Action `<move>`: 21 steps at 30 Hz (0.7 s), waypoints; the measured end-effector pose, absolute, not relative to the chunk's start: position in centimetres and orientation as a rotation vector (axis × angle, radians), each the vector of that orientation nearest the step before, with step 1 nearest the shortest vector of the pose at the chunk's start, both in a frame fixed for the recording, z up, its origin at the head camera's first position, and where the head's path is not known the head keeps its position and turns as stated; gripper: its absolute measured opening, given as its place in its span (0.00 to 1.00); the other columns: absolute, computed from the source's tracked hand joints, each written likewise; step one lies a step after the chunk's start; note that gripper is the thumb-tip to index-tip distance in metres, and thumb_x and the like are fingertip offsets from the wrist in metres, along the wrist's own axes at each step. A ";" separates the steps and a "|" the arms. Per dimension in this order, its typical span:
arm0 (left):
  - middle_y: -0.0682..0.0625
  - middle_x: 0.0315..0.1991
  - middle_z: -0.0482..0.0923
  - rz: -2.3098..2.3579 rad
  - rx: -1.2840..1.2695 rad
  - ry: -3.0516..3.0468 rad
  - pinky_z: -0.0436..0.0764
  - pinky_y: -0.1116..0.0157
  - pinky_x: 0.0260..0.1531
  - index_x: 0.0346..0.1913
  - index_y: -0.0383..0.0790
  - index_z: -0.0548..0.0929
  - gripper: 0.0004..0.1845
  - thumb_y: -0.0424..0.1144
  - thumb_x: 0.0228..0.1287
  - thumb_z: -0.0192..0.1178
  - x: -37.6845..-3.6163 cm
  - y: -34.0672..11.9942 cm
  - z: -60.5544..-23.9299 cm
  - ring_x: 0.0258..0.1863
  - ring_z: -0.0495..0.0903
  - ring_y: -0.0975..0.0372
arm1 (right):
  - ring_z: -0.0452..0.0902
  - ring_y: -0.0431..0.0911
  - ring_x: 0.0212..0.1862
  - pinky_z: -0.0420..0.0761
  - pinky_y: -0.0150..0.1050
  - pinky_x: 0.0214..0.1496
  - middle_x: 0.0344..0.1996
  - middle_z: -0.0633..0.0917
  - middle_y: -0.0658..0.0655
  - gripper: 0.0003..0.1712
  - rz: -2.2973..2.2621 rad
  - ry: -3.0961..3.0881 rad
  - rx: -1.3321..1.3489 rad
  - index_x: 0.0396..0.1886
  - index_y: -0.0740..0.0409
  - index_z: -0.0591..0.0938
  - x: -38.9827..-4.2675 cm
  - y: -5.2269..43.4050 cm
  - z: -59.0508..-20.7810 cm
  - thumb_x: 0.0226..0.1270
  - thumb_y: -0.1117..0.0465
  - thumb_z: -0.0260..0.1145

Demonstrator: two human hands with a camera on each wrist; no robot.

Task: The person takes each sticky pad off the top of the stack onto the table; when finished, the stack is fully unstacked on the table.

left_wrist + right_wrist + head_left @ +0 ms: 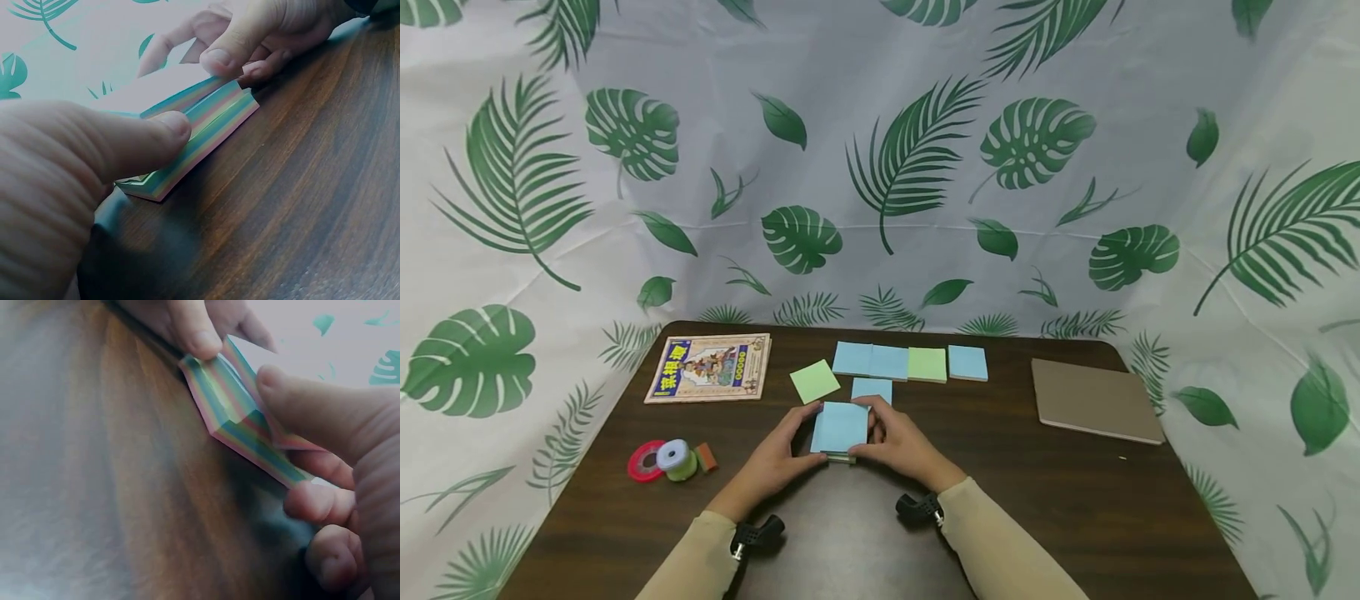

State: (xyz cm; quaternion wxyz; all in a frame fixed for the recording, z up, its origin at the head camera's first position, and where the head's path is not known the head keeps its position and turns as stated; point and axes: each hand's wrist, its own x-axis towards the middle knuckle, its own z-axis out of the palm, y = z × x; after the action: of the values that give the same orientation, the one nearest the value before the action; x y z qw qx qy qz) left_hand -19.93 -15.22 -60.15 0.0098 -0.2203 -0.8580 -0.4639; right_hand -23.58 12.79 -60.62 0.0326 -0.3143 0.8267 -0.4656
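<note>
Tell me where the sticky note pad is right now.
In the head view the sticky note pad lies at the table's centre front, held between the left hand and right hand, just below a loose blue note.

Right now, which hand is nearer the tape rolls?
Left. The left hand grips the note pad just right of the tape rolls; the right hand holds the pad's far side.

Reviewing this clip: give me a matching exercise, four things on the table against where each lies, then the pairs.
Things:
1. sticky-note pad
2. picture book
3. brown board
4. tape rolls

Places:
A. far left of the table
B. right side of the table
C. near left, beside the left hand
D. between both hands, the right hand on its right edge

Pairs: 1-D, 2-A, 3-B, 4-C
</note>
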 end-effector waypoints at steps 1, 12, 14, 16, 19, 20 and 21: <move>0.44 0.79 0.71 -1.451 -0.694 -2.672 0.68 0.51 0.80 0.83 0.45 0.68 0.46 0.38 0.65 0.80 -19.9 -15.2 -60.2 0.80 0.70 0.49 | 0.74 0.38 0.29 0.79 0.32 0.33 0.38 0.81 0.51 0.46 -1.463 2.535 -0.971 0.80 0.47 0.72 -23.5 13.0 -60.7 0.66 0.50 0.83; 0.44 0.77 0.75 -1.380 -0.734 -2.640 0.67 0.67 0.78 0.81 0.38 0.69 0.46 0.35 0.62 0.81 -20.1 -15.0 -60.2 0.77 0.73 0.48 | 0.77 0.45 0.27 0.87 0.41 0.31 0.37 0.77 0.56 0.30 -1.924 2.442 -0.869 0.78 0.52 0.74 -22.6 14.9 -60.5 0.81 0.61 0.69; 0.45 0.77 0.74 -1.376 -0.707 -2.670 0.70 0.56 0.79 0.81 0.39 0.69 0.47 0.35 0.62 0.81 -20.0 -15.1 -60.2 0.78 0.73 0.50 | 0.80 0.49 0.27 0.89 0.45 0.31 0.38 0.76 0.60 0.27 -2.025 2.417 -0.826 0.78 0.54 0.75 -22.9 15.2 -60.4 0.83 0.63 0.66; 0.46 0.77 0.74 -1.370 -0.695 -2.686 0.71 0.48 0.78 0.81 0.40 0.69 0.47 0.35 0.62 0.81 -20.0 -15.1 -60.1 0.78 0.72 0.50 | 0.81 0.52 0.26 0.89 0.46 0.29 0.39 0.78 0.63 0.23 -2.093 2.444 -0.781 0.74 0.56 0.78 -23.2 15.7 -60.3 0.84 0.64 0.64; 0.45 0.77 0.75 -1.359 -0.705 -2.680 0.71 0.45 0.76 0.81 0.39 0.69 0.46 0.35 0.62 0.81 -20.0 -15.1 -60.2 0.78 0.73 0.49 | 0.80 0.52 0.24 0.87 0.44 0.26 0.44 0.83 0.67 0.16 -2.157 2.533 -0.703 0.66 0.58 0.85 -23.6 16.6 -60.3 0.85 0.64 0.63; 0.45 0.77 0.75 -1.357 -0.704 -2.679 0.71 0.45 0.77 0.81 0.39 0.69 0.46 0.35 0.62 0.81 -20.0 -15.1 -60.2 0.78 0.73 0.49 | 0.79 0.51 0.23 0.86 0.42 0.26 0.44 0.84 0.66 0.15 -2.168 2.571 -0.671 0.63 0.57 0.86 -23.7 16.8 -60.3 0.85 0.64 0.62; 0.45 0.77 0.75 -1.354 -0.703 -2.678 0.71 0.46 0.77 0.81 0.39 0.69 0.46 0.36 0.62 0.81 -20.0 -15.1 -60.2 0.78 0.73 0.50 | 0.79 0.50 0.23 0.85 0.40 0.27 0.46 0.86 0.65 0.13 -2.175 2.611 -0.636 0.61 0.56 0.88 -23.8 17.1 -60.3 0.86 0.64 0.62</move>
State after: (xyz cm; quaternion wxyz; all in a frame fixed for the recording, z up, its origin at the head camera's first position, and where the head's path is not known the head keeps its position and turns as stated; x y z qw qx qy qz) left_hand -20.00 -15.14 -60.21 0.0298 -0.2279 -0.8685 -0.4392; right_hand -23.82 17.08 -60.30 -0.1571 -0.1816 0.7458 -0.6214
